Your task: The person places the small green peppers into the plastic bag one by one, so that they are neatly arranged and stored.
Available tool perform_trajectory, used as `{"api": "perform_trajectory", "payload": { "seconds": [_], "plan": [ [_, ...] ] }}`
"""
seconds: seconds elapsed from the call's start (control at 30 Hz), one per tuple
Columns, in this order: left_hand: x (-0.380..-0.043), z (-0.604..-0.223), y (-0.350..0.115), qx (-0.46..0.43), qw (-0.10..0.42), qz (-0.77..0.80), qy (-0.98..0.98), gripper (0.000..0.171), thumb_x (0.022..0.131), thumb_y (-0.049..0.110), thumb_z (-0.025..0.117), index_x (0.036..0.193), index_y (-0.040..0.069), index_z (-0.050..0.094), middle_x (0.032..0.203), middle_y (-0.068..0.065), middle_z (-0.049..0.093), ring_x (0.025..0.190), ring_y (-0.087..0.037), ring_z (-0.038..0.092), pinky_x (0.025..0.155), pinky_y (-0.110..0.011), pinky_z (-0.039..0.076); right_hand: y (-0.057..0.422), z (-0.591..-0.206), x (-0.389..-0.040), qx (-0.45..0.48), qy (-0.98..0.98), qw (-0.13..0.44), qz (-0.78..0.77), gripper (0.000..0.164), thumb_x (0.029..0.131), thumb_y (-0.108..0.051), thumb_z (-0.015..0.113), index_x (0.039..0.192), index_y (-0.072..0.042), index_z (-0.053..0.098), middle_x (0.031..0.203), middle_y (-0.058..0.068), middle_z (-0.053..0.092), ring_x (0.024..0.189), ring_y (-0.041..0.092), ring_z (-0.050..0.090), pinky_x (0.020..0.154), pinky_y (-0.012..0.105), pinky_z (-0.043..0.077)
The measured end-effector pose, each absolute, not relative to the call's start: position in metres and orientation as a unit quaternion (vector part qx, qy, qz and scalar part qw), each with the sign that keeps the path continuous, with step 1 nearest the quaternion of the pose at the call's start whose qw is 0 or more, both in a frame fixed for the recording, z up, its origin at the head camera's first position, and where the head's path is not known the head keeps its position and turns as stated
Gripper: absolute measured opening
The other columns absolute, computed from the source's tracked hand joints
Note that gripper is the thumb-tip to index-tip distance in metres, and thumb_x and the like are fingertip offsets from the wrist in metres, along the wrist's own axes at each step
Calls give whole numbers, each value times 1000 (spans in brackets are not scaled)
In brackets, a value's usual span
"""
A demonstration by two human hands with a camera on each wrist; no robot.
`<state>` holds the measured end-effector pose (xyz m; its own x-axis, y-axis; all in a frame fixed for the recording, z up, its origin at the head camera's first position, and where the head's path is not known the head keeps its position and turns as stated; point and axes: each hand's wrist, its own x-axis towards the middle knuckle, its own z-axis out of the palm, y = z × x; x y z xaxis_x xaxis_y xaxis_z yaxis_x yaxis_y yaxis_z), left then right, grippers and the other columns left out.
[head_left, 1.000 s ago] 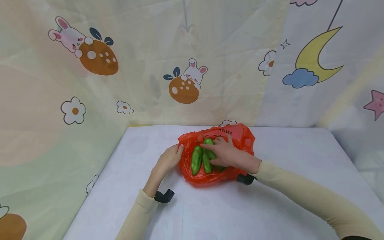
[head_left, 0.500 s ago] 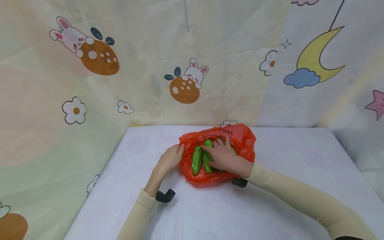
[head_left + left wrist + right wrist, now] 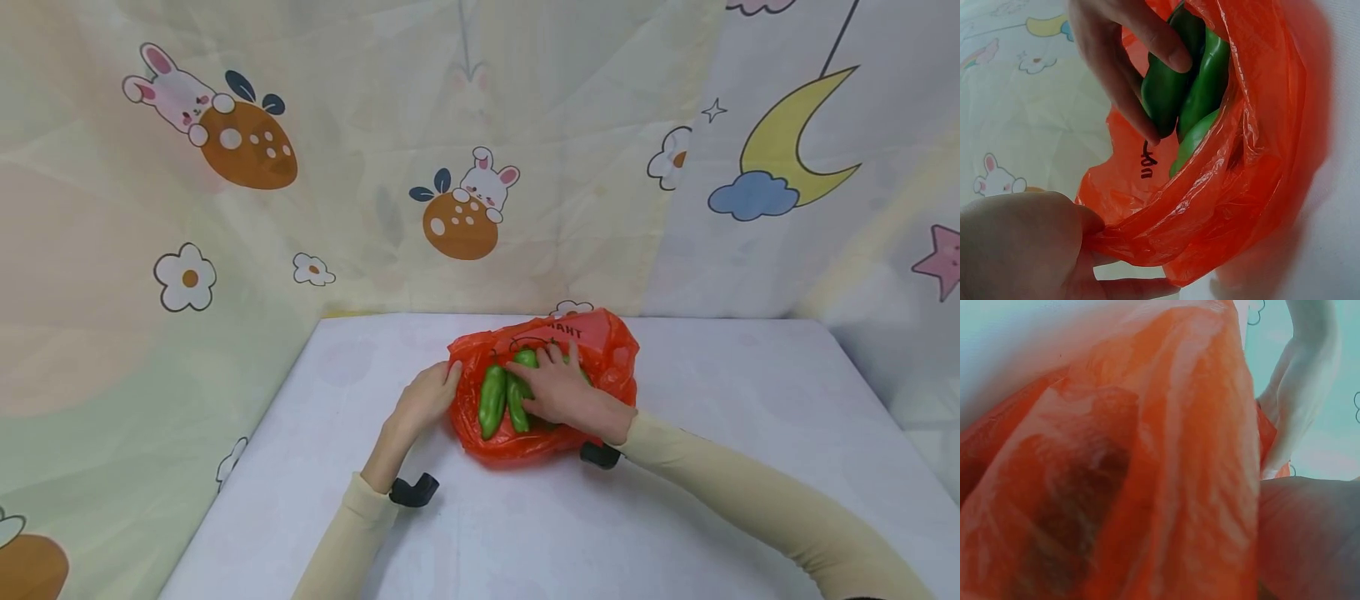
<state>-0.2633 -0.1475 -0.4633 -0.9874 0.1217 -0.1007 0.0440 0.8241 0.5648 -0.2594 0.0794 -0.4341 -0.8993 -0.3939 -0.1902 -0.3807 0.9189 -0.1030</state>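
A crinkled red plastic bag (image 3: 510,450) lies on the table with its mouth spread, several green peppers (image 3: 492,400) showing inside. Along its left edge, my left hand (image 3: 426,398) pinches the plastic between thumb and fingers. My right hand (image 3: 562,387) reaches into the bag from the right, over the peppers and partly covering them. In the left wrist view, thumb and finger of that hand sit on either side of a dark green pepper (image 3: 1163,94). Bag plastic (image 3: 1197,456) fills most of the right wrist view and hides the right fingertips.
The table (image 3: 720,375) has a white cover. Behind it hangs a printed cloth (image 3: 360,167) with rabbits and flowers, and the bag's far edge lies close to it. Black wrist mounts (image 3: 414,490) jut out below both wrists.
My right hand has shifted a little to the left, farther over the peppers, and then stayed nearly in place. My left hand keeps its hold on the bag's edge.
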Motion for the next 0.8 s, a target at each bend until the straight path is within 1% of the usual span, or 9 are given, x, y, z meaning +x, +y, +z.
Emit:
{"api": "perform_trajectory", "payload": {
  "seconds": [0.2,0.43,0.5,0.57,0.63,0.7,0.73,0.8],
  "plan": [
    [-264,-465,-149,44,69,289,954,42,108,40,33,103,12,64,78,-4,56,77,-20,56,68,-34,47,80,-434,-259,-196,975,104,-36,68,92,-41,70,152,-30,42,157,27,33,147,49,26,116,73,12],
    [-265,-465,-149,40,77,289,953,42,108,40,33,102,12,63,77,-5,55,76,-20,56,67,-33,47,83,-433,-258,-187,975,109,-53,70,90,-43,72,153,-31,42,162,22,29,150,49,20,116,73,11],
    [-266,-465,-148,40,76,290,953,42,108,41,33,106,12,64,79,-4,56,78,-21,57,69,-34,48,85,-431,-257,-188,974,110,-63,71,90,-43,72,153,-31,42,162,22,27,150,49,19,116,73,11],
    [-266,-466,-148,38,74,293,952,45,108,43,34,114,11,64,82,-5,59,83,-22,58,74,-37,51,87,-430,-256,-195,972,106,-73,72,89,-43,73,152,-30,42,162,22,28,149,48,21,115,73,13],
    [-266,-466,-149,41,70,291,953,49,107,46,35,124,10,63,92,-6,65,91,-23,62,81,-42,54,89,-427,-253,-207,970,95,-82,72,88,-43,74,152,-30,43,161,20,29,148,47,23,114,74,15],
    [-264,-464,-150,43,66,294,953,54,106,49,37,136,9,57,110,-9,69,105,-26,64,92,-48,54,93,-424,-250,-221,967,81,-95,72,88,-42,74,152,-29,44,161,18,31,148,46,25,114,74,17],
    [-263,-462,-151,41,65,294,953,58,105,51,37,141,9,54,120,-10,68,114,-28,63,97,-51,52,96,-421,-249,-231,965,72,-103,71,88,-41,74,151,-27,45,160,18,33,147,45,27,113,74,18],
    [-261,-456,-155,36,51,297,953,62,104,53,38,148,10,47,139,-11,61,130,-31,57,106,-55,46,103,-416,-246,-250,959,56,-123,70,90,-40,74,151,-25,45,158,17,36,147,43,29,113,73,20]
  ]
}}
